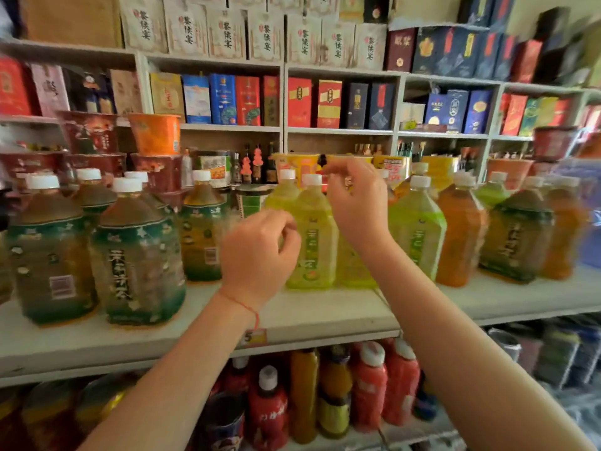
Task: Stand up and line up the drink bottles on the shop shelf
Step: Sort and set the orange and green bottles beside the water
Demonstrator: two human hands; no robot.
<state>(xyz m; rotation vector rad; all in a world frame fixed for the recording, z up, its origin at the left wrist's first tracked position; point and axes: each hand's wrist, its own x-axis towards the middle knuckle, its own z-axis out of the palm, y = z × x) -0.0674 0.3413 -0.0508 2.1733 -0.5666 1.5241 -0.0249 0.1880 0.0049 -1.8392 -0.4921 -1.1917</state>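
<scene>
Large tea bottles with white caps stand upright along the white shelf [325, 317]. Dark green-labelled bottles [136, 255] are on the left, light green bottles [313, 236] in the middle, orange ones [460, 236] to the right. My left hand [260, 252] hovers in front of the middle light green bottle, fingers loosely curled, holding nothing. My right hand [354, 203] is higher, just right of that bottle's cap [311, 179], fingers apart and not touching it. Another light green bottle [418, 229] stands right of my right forearm.
Stacked instant noodle cups [156, 135] rise behind the left bottles. Boxed goods [247, 99] fill the shelves behind. The lower shelf holds red and orange bottles [369, 385]. A yellow price tag [252, 337] is on the shelf edge.
</scene>
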